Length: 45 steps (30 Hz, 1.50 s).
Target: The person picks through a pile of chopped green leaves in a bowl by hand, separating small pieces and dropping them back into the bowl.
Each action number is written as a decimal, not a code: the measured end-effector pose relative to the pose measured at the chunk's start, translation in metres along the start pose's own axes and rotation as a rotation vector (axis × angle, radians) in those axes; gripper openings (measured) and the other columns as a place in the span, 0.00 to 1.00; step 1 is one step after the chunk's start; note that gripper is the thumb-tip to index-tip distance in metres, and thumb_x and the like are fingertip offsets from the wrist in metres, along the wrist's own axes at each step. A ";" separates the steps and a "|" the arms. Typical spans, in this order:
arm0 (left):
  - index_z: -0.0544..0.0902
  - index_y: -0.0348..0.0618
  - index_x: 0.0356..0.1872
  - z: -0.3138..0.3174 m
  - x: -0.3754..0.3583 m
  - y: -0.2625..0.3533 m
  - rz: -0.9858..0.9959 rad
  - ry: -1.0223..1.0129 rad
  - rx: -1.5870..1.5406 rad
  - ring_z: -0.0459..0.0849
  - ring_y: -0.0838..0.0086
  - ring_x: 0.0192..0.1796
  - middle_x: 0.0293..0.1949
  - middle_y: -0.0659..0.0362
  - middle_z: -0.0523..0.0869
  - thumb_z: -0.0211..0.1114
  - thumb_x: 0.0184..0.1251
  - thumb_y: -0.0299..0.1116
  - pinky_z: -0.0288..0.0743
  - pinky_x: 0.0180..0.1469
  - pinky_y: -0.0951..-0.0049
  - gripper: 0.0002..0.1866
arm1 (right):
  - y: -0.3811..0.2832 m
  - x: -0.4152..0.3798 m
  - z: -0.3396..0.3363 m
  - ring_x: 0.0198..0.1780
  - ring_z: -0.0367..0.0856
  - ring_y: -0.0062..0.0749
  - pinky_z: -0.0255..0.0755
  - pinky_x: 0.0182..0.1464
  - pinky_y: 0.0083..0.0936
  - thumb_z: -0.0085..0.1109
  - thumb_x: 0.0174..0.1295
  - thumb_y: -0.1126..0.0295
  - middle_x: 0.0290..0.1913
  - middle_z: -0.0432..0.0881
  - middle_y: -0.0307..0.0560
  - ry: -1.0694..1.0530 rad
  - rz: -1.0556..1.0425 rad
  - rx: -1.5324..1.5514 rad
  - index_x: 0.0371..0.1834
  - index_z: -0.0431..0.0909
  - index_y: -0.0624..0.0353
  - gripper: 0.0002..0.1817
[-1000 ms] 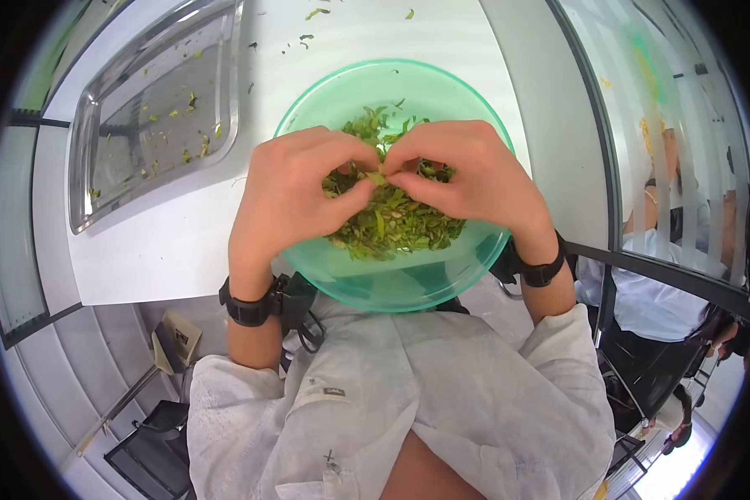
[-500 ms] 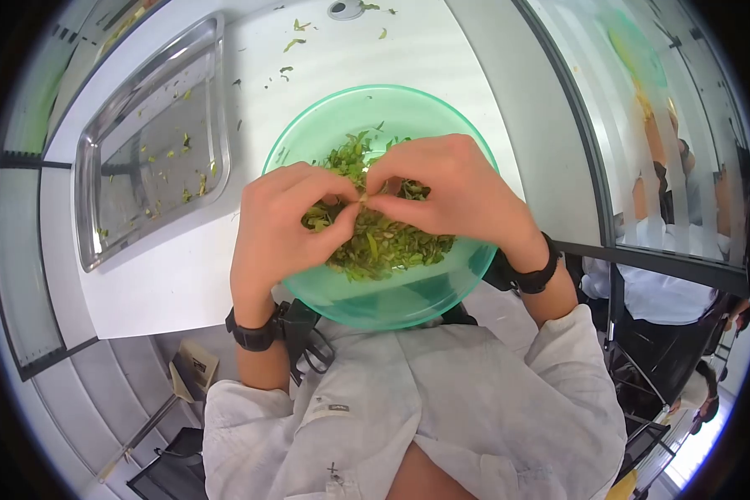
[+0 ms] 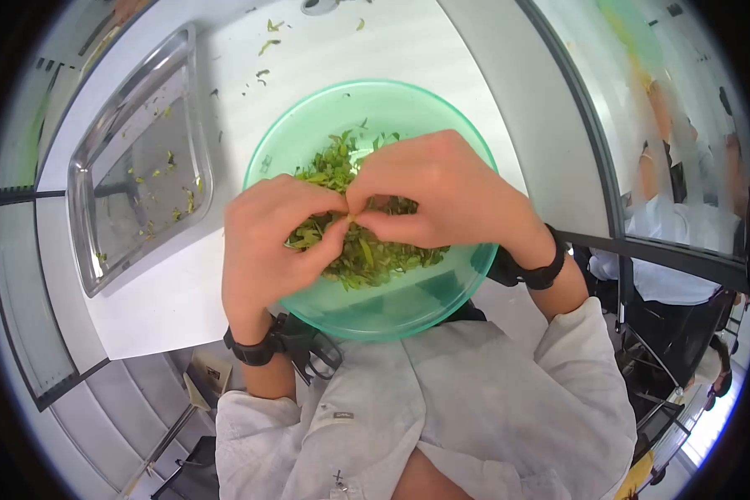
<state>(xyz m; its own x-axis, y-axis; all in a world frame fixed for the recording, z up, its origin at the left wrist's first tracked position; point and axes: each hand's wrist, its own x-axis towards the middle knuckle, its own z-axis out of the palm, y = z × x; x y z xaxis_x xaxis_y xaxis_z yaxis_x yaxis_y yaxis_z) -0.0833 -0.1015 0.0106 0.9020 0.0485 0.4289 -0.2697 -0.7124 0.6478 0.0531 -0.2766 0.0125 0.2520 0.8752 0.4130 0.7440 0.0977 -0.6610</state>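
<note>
A translucent green bowl (image 3: 308,125) sits at the near edge of a white table and holds a heap of cut green leaves and pods (image 3: 367,254). Both hands hover over the heap, fingertips meeting at the middle. My left hand (image 3: 271,237) and my right hand (image 3: 442,196) pinch the same small green piece (image 3: 352,218) between thumbs and forefingers. Most of that piece is hidden by the fingers. Black bands wrap both wrists.
A steel tray (image 3: 133,167) with a few green scraps lies left of the bowl. Loose scraps (image 3: 267,46) dot the table beyond it. A glass partition stands to the right, with people (image 3: 675,217) behind it. Chairs stand below the table edge.
The hands stay pinched together over the bowl, working the small piece. The view has shifted, so bowl and tray sit slightly more to the left.
</note>
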 end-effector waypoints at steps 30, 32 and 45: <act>0.87 0.48 0.27 -0.002 -0.003 -0.005 0.141 0.050 0.011 0.85 0.68 0.29 0.27 0.64 0.88 0.77 0.42 0.26 0.74 0.31 0.70 0.09 | -0.002 0.004 0.000 0.29 0.82 0.28 0.70 0.26 0.26 0.70 0.50 0.68 0.27 0.81 0.29 0.027 -0.129 -0.087 0.26 0.81 0.46 0.05; 0.87 0.48 0.28 -0.002 -0.003 -0.006 0.136 0.054 0.018 0.85 0.68 0.29 0.27 0.63 0.88 0.77 0.42 0.26 0.74 0.31 0.70 0.09 | -0.001 0.004 0.000 0.29 0.81 0.28 0.70 0.26 0.26 0.70 0.50 0.68 0.27 0.81 0.29 0.025 -0.129 -0.087 0.26 0.81 0.46 0.05; 0.88 0.43 0.28 -0.003 -0.009 -0.012 0.075 0.221 -0.162 0.85 0.70 0.26 0.25 0.60 0.88 0.75 0.42 0.19 0.75 0.31 0.73 0.10 | -0.003 0.006 -0.005 0.24 0.78 0.33 0.67 0.26 0.28 0.77 0.46 0.69 0.22 0.78 0.37 -0.004 -0.052 -0.055 0.23 0.79 0.53 0.12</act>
<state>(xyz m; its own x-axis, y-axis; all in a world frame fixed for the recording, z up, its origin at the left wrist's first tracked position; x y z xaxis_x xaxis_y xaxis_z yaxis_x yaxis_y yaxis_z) -0.0894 -0.0911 0.0006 0.7868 0.1644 0.5949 -0.3992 -0.5996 0.6936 0.0551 -0.2739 0.0203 0.2098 0.8712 0.4438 0.7893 0.1169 -0.6028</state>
